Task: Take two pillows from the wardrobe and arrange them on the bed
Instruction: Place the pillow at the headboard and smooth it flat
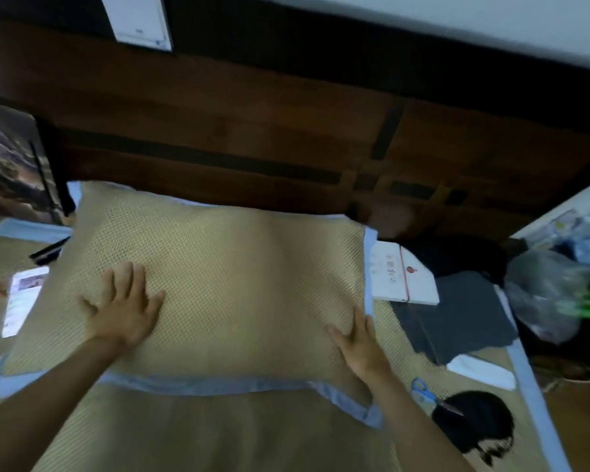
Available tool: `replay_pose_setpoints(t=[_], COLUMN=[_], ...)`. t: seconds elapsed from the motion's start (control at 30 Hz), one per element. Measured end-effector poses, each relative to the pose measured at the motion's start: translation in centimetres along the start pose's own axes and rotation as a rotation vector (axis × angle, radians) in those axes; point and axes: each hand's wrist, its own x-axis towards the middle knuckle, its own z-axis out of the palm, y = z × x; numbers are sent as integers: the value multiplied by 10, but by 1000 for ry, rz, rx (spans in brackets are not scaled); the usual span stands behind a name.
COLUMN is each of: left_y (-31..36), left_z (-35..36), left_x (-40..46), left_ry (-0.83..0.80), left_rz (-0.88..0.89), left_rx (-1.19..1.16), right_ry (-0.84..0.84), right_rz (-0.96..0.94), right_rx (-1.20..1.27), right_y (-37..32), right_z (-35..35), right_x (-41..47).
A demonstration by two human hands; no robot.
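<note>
Both bare forearms reach in from the bottom edge, palms down on 1 pillow (218,284) at the head of the bed (171,434).

Left hand (123,308) lies flat with fingers spread on the pillow's woven, tan, mesh-like top; nothing is gripped. Right hand (360,342) rests flat along the pillow's right edge beside its pale blue fabric border, fingers straight, grip open and empty. This rectangular, plump pillow lies just before the dark wooden headboard (286,131), on a similar woven mat. Right of it sit a white box (402,277) with a red band, a grey folded cloth (457,318), blue-handled scissors (423,391) and a dark fuzzy clump (474,427). Motion blur smears the clear plastic bag (542,294) at right, and a flat printed paper (21,301) at left is partly tucked under the pillow.
</note>
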Motion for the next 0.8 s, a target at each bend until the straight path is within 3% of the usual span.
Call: replay_pose_setpoints(t=[0.1,0.2,0.37,0.47,0.8], left_y=[74,151,288,370,613], left_z=[-3,18,35,41,81], left_x=[-45,-112,-265,-380,-896], left_ry=[-204,-252,-445,-476,-511], left_rz=[148,350,709,929,1632], left_rx=[-76,-164,-162,-129,103], right_ry=[65,111,400,635,1243], right_rz=[20,64,111,175,413], right_rx=[313,603,526,560,553], right_y=[35,94,232,330,616], right_z=[-2,-16,-86,-133,-246], right_x=[-52,-114,-262,-365,-748])
